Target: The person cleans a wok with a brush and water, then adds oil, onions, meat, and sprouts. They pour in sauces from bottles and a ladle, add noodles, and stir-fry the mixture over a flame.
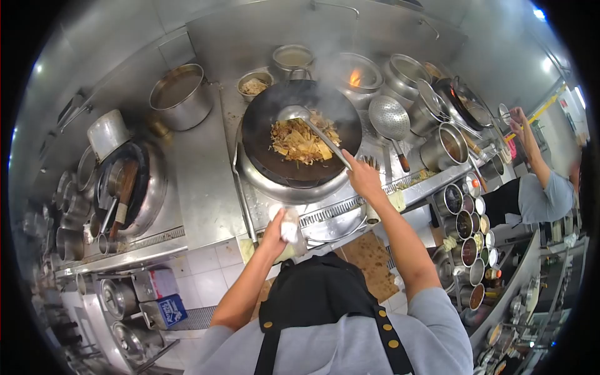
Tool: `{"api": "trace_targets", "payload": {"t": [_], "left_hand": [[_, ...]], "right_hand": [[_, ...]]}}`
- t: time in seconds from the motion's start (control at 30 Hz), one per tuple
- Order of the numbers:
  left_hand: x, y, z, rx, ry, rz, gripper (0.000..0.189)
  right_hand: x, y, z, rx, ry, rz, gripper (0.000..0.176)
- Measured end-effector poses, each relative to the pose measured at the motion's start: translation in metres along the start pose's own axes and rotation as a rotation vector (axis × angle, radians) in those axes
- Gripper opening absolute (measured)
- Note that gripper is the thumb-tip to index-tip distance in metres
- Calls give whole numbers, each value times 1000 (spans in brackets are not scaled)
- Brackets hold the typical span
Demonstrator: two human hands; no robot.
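A large dark wok [259, 150] sits on the stove with a heap of sliced yellow and brown food [303, 140] in it, and steam rises above. My right hand [364, 179] is closed round the handle of a metal ladle [328, 142], whose bowl rests at the upper left of the food. My left hand [275, 232] is below the wok at the stove's front edge, its fingers closed on a white cloth [290, 226].
A perforated skimmer [389, 117] lies right of the wok, near several metal pots. Flame shows behind the wok. Another wok [147, 181] and a large pot [181, 97] are left. Seasoning containers [470, 252] stand lower right. Another person [547, 194] works at far right.
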State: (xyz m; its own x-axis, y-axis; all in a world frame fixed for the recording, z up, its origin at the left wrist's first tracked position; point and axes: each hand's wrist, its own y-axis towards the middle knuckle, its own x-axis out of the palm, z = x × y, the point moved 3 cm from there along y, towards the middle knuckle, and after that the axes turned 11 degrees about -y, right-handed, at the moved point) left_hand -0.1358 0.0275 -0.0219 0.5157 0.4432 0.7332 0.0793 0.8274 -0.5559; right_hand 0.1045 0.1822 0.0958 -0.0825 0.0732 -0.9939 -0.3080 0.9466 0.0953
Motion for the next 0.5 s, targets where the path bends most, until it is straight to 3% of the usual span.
{"api": "trace_targets", "payload": {"t": [0.13,0.23,0.33,0.4,0.43,0.5], "left_hand": [[-54,-40,-1,42,43,105,35],[-86,-68,6,112,-42,182,26],[-93,-93,15,233,-74,240,33],[-74,-87,18,172,-103,178,40],[-64,-81,22,123,-124,110,47],[-55,-46,27,44,-88,-30,58]], "right_hand": [[17,28,-1,-90,-261,37,58],[-35,-4,26,-221,-346,17,61],[-88,-48,49,-142,-304,-194,59],[-91,-65,69,-206,112,-182,58],[-92,-59,64,-203,112,-182,58],[-81,-49,58,160,343,-622,61]]}}
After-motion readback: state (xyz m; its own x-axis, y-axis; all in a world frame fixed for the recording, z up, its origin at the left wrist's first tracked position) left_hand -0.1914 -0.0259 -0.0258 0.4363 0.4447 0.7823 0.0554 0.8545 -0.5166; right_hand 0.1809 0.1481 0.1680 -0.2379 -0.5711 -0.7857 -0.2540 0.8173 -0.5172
